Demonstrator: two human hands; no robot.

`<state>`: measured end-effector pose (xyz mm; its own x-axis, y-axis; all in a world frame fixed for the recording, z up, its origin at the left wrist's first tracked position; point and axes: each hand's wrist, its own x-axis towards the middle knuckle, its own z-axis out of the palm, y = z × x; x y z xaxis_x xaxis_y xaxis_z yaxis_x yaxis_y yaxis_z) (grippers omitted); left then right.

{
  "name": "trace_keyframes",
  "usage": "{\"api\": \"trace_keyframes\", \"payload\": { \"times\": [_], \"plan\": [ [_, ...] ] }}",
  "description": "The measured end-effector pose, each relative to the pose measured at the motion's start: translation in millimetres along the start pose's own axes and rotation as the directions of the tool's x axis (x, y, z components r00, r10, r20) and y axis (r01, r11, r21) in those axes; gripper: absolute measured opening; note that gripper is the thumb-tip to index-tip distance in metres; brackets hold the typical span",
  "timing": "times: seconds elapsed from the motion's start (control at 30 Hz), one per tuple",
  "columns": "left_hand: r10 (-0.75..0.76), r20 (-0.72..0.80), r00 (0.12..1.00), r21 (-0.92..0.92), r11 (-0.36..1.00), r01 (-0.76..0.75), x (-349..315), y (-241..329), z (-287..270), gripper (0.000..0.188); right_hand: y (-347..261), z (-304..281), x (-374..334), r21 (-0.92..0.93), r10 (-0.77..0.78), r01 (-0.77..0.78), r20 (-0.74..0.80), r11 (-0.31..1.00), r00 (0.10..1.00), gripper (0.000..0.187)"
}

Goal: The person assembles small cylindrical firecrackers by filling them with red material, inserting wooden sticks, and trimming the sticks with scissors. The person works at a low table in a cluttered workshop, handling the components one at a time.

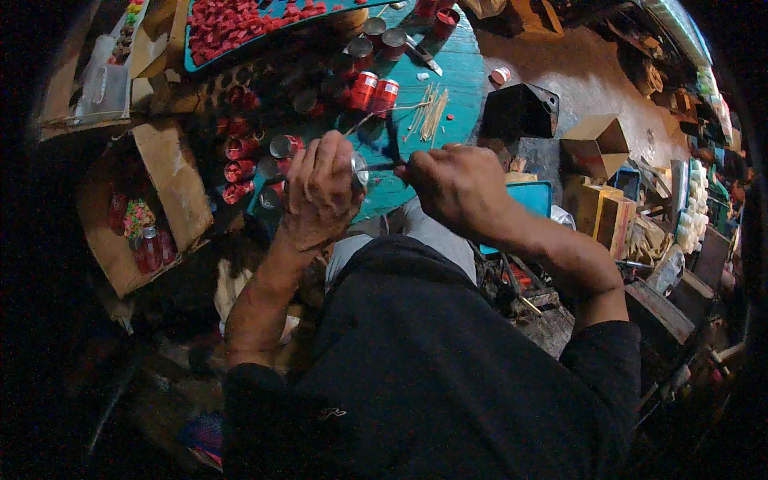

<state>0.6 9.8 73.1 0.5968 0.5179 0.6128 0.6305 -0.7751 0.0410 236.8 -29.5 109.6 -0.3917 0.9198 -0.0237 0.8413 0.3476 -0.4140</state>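
My left hand [318, 188] is wrapped round a can, whose silver end [360, 170] faces right. My right hand [456, 190] is closed in a fist on a thin dark rod [384, 167] that reaches to the can's end. Its handle is hidden in the fist. Just beyond my hands stand two red cans [374, 94] on the turquoise round table [468, 96]. Thin wooden sticks [430, 116] lie loose beside them. Several more red cans with dull grey ends [286, 146] are left of my left hand.
A turquoise tray [190, 50] heaped with small red pieces [228, 28] is at the far left. A cardboard box [172, 172] with bottles stands left of the table. A black box-like object [520, 110] and an open carton [596, 144] are on the right. A knife-like blade [422, 54] lies farther back.
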Motion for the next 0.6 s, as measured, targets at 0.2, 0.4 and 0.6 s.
{"api": "trace_keyframes", "payload": {
  "times": [0.2,0.4,0.6],
  "plan": [
    [0.004,0.320,0.948,0.035,0.999,-0.016,2,-5,10,0.044,34,10,9,0.537,0.175,-0.592,0.635,0.601,0.753,0.057],
    [0.010,0.647,0.762,-0.539,0.713,0.449,9,-19,-2,0.050,28,-1,-11,-0.075,-0.287,0.280,-0.097,0.957,0.953,0.026],
    [0.376,0.903,0.206,-0.295,0.198,0.935,24,-38,7,0.042,40,-31,-5,-0.527,-0.787,0.639,-0.097,0.560,0.610,0.026]
  ]
}}
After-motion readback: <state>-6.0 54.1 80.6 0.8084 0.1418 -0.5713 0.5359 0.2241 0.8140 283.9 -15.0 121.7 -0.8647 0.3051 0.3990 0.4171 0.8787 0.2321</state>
